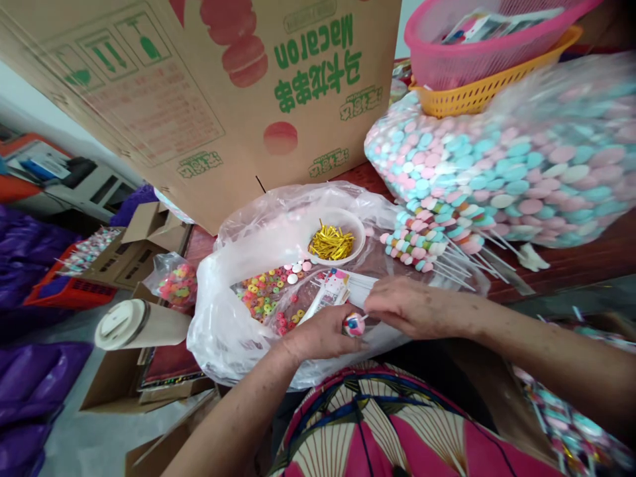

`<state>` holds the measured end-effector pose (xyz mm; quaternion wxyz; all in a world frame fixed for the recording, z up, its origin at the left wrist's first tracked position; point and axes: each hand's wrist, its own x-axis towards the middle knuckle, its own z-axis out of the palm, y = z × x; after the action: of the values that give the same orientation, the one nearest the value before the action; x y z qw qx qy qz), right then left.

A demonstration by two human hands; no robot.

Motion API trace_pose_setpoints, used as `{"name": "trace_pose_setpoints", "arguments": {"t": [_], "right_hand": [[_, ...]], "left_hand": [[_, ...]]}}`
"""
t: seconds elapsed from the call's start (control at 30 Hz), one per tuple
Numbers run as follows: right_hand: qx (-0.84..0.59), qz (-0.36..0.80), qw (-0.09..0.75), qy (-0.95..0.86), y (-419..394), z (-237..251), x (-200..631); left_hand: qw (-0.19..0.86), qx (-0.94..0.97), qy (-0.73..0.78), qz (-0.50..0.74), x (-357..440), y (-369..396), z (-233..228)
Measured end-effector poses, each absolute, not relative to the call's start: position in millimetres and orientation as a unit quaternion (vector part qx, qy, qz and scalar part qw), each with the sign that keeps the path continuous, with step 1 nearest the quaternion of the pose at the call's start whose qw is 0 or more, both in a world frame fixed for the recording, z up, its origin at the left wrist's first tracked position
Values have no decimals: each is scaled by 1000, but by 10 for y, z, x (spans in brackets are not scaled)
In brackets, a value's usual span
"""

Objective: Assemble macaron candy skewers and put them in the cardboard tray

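I've got the left hand (318,334) pinched narrow on a small round candy piece (353,324), pink and blue w/ a short white stick poking out to the right. The right hand (412,308) is curled in just beside it, fingertips closing on that stick end; I can't tell if anything else sits inside the palm. Both hands hover low over the clear plastic sheet (223,318) spread on the bench, right at the near edge, above my lap.

To do this bit well, I reckon: keep the left pinch firm on the candy body, not the stick, so it won't spin. Let the right do the fine work at the stick w/ fingertips only. Keep elbows in, since the loose ring candies (261,295) lie just beyond the left hand and a sweep would scatter them.

The white bowl (342,225) of gold twist ties (331,244) sits further back, centre; reach over, not through, the packet cards (332,291). Finished skewers (427,248) lie right of the bowl, under the big bag of candy (521,159). Don't drag a sleeve there.
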<state>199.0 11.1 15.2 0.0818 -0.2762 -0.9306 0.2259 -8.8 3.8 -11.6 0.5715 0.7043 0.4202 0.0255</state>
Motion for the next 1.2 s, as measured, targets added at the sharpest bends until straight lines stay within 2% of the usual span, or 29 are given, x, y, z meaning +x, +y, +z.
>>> {"name": "trace_pose_setpoints", "arguments": {"t": [0.1,0.2,0.43,0.6,0.8,0.87,1.07,1.2], "right_hand": [[-299,287,129,-901,52,28,1866],[-329,348,160,-863,73,-93,1864],[-307,303,183,-883,202,-30,2038],[-309,245,154,-906,192,106,2032],[-332,224,77,-913,107,101,1908],[-330,216,64,-917,80,35,1839],[-360,243,176,-884,150,-2,1907],[-385,222,47,-894,144,84,1878]], "left_hand": [[655,624,427,-9,-40,43,-172],[676,607,417,25,-75,86,-166],[691,588,412,86,-270,199,-40],[612,613,457,203,-158,111,-141],[438,737,442,264,12,-16,-261],[425,738,439,285,60,-39,-299],[446,690,481,306,6,-11,-292],[412,719,470,304,-8,9,-241]]}}
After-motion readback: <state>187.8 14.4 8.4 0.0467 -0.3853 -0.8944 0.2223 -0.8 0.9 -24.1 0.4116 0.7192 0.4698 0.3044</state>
